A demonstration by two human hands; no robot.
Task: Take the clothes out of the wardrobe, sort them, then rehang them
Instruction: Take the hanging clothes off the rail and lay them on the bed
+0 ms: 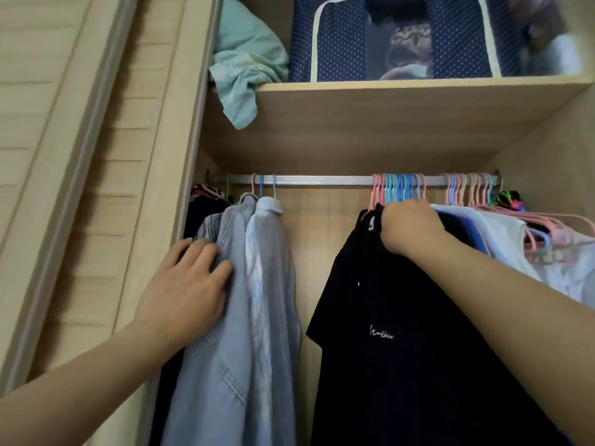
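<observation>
A person's left hand (186, 284) lies flat with fingers straight and slightly spread against a pale denim shirt (225, 317) hanging at the left end of the wardrobe rail (322, 180), pressing it toward the dark garments (203, 214) at the side wall. Just beside it hangs a second light blue shirt (270, 284), touching the first. A bare stretch of rail separates these 2 shirts from the clothes on the right. There the right hand (409, 226) curls its fingers around the shoulder of a black T-shirt (402, 333) with small white lettering on the chest, gripping it just below a cluster of pink and blue hangers (399, 188) still hooked on the rail. Behind the forearm hang blue and white garments (495, 233), with more pink hangers (467, 188) crowded toward the right wall. On the shelf (386, 101) above sit crumpled mint-green fabric (248, 66) and a navy dotted storage bag (338, 43).
</observation>
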